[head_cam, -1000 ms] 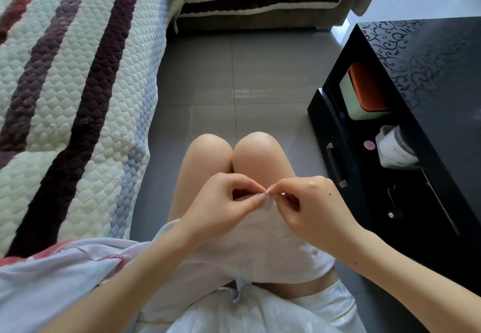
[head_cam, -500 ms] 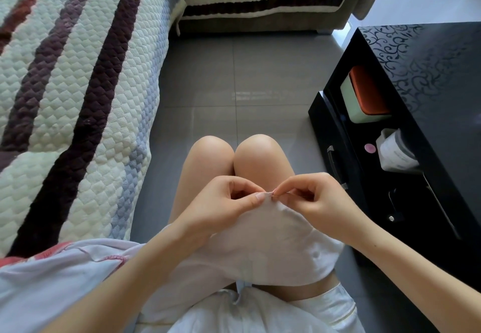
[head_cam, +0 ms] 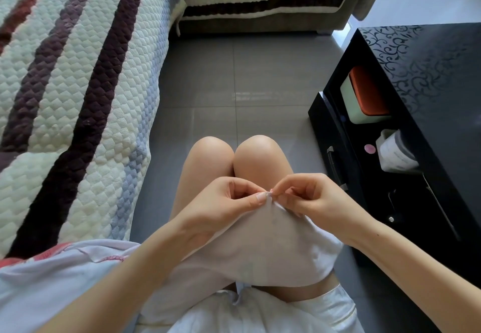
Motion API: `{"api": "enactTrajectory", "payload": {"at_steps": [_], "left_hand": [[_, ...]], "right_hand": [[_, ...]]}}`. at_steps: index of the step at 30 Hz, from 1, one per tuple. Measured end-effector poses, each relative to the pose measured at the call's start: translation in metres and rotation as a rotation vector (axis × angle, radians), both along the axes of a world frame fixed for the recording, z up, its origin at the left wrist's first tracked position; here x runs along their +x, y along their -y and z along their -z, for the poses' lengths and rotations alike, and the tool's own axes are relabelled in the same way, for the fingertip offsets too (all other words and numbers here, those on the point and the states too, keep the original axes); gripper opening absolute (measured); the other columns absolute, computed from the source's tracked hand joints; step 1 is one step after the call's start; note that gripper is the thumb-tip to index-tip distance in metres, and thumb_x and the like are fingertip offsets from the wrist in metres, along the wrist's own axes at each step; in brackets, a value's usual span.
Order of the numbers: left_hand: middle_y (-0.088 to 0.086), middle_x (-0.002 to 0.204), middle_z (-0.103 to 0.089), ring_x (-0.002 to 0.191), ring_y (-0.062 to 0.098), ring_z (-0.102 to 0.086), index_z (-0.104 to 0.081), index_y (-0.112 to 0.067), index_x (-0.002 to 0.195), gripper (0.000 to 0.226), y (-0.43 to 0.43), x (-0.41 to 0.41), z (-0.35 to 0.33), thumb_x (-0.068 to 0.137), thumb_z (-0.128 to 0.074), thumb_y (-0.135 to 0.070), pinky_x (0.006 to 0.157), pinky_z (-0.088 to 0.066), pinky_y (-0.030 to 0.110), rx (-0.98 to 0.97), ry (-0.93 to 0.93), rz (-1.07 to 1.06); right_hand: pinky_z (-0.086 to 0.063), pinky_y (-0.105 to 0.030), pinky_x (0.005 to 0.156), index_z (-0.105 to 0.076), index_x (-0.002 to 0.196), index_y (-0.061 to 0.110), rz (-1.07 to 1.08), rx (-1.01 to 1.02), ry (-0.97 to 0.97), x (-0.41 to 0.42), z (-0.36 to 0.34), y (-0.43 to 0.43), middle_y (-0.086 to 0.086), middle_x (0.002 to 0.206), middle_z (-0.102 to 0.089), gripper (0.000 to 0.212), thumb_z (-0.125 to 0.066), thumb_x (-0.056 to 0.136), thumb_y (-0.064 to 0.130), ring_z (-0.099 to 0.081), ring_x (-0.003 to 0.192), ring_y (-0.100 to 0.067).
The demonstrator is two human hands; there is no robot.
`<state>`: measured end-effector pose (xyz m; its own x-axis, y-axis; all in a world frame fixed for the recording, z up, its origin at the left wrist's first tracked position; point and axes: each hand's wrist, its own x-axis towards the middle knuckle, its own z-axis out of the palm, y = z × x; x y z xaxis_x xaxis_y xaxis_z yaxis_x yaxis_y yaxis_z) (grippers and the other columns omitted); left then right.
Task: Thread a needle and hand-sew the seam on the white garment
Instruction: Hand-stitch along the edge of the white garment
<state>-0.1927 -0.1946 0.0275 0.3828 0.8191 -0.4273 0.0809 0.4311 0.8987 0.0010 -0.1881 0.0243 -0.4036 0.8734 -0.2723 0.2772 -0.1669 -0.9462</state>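
Both hands meet just short of the person's knees (head_cam: 256, 150). The left hand (head_cam: 226, 199) pinches the top edge of the white garment (head_cam: 273, 249) between thumb and forefinger. The right hand (head_cam: 312, 199) pinches the same edge just beside it, its fingertips touching the left's. The cloth hangs from that pinch over the thighs, below and between the two wrists.

No needle or thread resolves on my feed. If one sits in the right fingertips, it is too fine to tell. I judge the stitching itself is in hand, at the seam's edge, rather than the threading. As I read it, the next move calls for the left to keep the fold taut while the right draws through slowly, without snagging.

Right of the right hand stands a black counter (head_cam: 429, 85) with its drawer (head_cam: 322, 129) open. Left of the left hand lies a striped quilt (head_cam: 78, 98).
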Motion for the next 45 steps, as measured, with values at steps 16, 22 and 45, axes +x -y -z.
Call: {"api": "enactTrajectory", "payload": {"at_steps": [16, 22, 45], "left_hand": [[0.002, 0.081, -0.074, 0.079, 0.009, -0.065, -0.077, -0.018, 0.077, 0.017, 0.002, 0.002, 0.006, 0.07, -0.069, -0.03, 0.082, -0.05, 0.027, -0.011, 0.052, -0.015], [0.001, 0.08, -0.074, 0.079, 0.007, -0.064, -0.077, -0.017, 0.079, 0.017, 0.002, 0.0, 0.004, 0.072, -0.069, -0.03, 0.077, -0.049, 0.02, 0.034, 0.048, -0.003], [-0.001, 0.086, -0.074, 0.081, 0.004, -0.063, -0.077, -0.016, 0.089, 0.009, 0.001, -0.009, 0.008, 0.088, -0.069, -0.016, 0.075, -0.049, 0.018, 0.106, -0.036, 0.095]], "right_hand": [[-0.054, -0.036, 0.068, -0.062, 0.077, 0.02, 0.01, 0.358, 0.181, -0.004, 0.003, 0.008, 0.011, 0.07, -0.067, 0.006, -0.06, 0.083, 0.019, -0.065, 0.068, -0.012], [-0.048, -0.035, 0.066, -0.069, 0.081, 0.026, 0.085, 0.978, 0.557, -0.003, -0.007, 0.012, 0.012, 0.086, -0.066, 0.012, -0.065, 0.083, 0.037, -0.061, 0.078, -0.013], [-0.019, -0.02, 0.04, -0.046, 0.083, 0.015, 0.016, -0.062, -0.187, -0.007, -0.039, -0.063, 0.002, 0.05, -0.045, 0.015, -0.051, 0.096, 0.007, -0.032, 0.043, -0.011]]}}
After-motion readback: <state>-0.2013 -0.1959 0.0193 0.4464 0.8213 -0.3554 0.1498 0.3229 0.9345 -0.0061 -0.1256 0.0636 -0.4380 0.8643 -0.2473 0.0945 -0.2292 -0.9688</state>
